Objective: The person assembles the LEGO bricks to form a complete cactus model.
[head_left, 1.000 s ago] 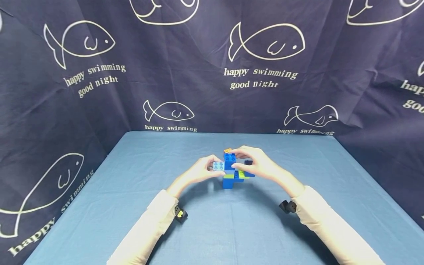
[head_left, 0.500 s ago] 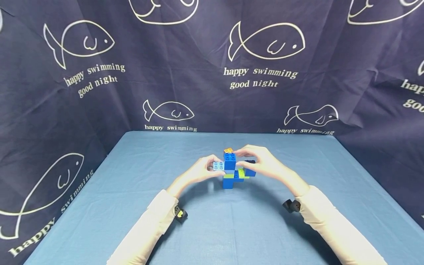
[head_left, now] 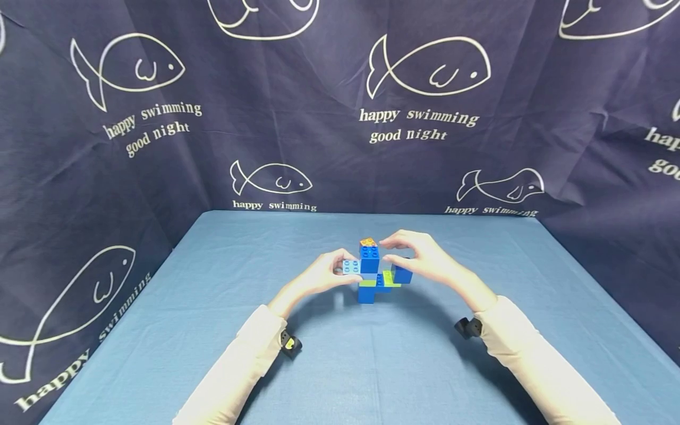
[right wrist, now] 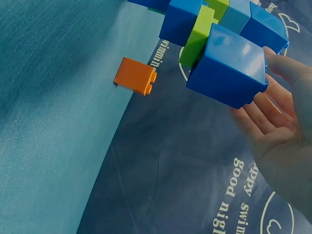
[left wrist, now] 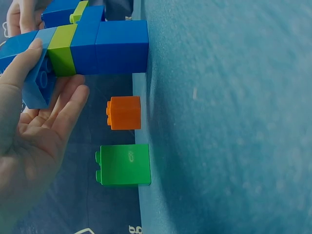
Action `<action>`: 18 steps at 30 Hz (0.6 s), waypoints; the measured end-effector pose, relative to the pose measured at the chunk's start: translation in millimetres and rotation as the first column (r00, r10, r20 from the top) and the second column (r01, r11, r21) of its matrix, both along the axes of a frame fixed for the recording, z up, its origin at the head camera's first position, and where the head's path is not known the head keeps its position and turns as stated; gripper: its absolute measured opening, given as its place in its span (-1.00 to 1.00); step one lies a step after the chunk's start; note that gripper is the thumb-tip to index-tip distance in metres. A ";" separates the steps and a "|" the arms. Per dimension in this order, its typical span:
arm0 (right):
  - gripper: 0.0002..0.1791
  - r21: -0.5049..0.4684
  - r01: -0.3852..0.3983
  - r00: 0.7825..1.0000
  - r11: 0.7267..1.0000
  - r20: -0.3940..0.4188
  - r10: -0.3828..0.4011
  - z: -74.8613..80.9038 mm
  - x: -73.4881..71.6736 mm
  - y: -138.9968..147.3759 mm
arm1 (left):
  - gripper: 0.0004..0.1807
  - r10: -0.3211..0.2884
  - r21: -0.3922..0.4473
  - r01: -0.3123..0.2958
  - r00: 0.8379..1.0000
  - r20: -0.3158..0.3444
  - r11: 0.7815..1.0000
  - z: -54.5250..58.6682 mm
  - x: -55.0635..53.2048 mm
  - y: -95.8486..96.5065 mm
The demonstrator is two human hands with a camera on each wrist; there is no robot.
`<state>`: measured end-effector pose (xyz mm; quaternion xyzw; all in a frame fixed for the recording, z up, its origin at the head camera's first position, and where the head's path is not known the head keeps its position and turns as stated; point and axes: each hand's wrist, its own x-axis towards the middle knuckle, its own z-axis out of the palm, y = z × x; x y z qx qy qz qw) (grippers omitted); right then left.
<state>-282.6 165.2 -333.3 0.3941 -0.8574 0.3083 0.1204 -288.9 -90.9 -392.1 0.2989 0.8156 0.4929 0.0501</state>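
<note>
An upright stack of toy building bricks stands mid-table, with a dark blue top brick (head_left: 369, 260), a light blue brick (head_left: 351, 267) jutting left below it, then lime green and blue ones. My left hand (head_left: 329, 273) grips the stack at the light blue brick, its thumb (left wrist: 28, 59) on the near side and fingers behind. A lime brick (head_left: 391, 278) and another blue brick (right wrist: 229, 66) form an arm to the right. Just right of the stack top, my right hand (head_left: 425, 258) holds nothing; its thumb and fingers are spread apart. In the right wrist view the blue brick partly hides its fingertips.
An orange brick (left wrist: 125, 113) and a green brick (left wrist: 125, 165) stand on the table beyond the stack. In the head view, orange (head_left: 368, 242) shows just behind the top blue brick. Blue cloth covers the table (head_left: 372, 366); a dark fish-print curtain (head_left: 340, 118) surrounds it.
My right hand has let go of the dark blue top brick and moved a little to the right. The left hand and the stack have stayed in place.
</note>
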 end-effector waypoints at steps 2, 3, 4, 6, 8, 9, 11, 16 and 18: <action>-0.68 -0.001 0.006 1.000 1.000 0.001 -0.006 -0.2 -1.6 0.3 | -0.65 -0.005 0.004 0.005 1.000 -0.005 1.000 -0.2 0.2 0.2; -0.68 -0.001 0.007 1.000 1.000 0.001 -0.007 -0.3 -2.2 0.5 | -0.65 -0.005 0.005 0.005 1.000 -0.006 1.000 -0.2 0.4 0.1; -0.68 -0.001 0.009 1.000 1.000 0.000 -0.009 -0.5 -3.1 0.6 | -0.64 -0.007 0.007 0.008 1.000 -0.007 1.000 -0.2 0.6 0.1; -0.69 -0.003 0.012 1.000 1.000 -0.003 -0.012 -1.0 -5.1 0.6 | -0.64 -0.006 0.006 0.006 1.000 -0.011 1.000 -0.4 0.7 0.1; -0.69 -0.006 0.013 1.000 1.000 -0.007 -0.013 -2.3 -7.4 0.8 | -0.64 -0.001 0.001 0.001 1.000 -0.010 1.000 -0.6 0.5 0.2; -0.69 -0.006 0.017 1.000 1.000 -0.009 -0.017 -2.9 -8.4 0.9 | -0.64 0.003 -0.003 -0.003 1.000 -0.011 1.000 -0.5 0.5 0.1; -0.68 -0.012 0.020 1.000 1.000 -0.011 -0.020 -4.1 -10.6 1.1 | -0.64 0.008 -0.007 -0.008 1.000 -0.008 1.000 -0.8 0.0 0.3; -0.68 -0.031 0.017 1.000 0.999 -0.013 -0.017 -5.8 -15.0 1.6 | -0.65 0.015 -0.008 -0.015 1.000 0.004 1.000 -1.4 -0.6 0.6; -0.69 -0.030 0.019 1.000 0.999 -0.015 -0.020 -6.1 -16.8 2.0 | -0.65 0.015 -0.009 -0.015 1.000 0.003 1.000 -1.7 -0.8 0.6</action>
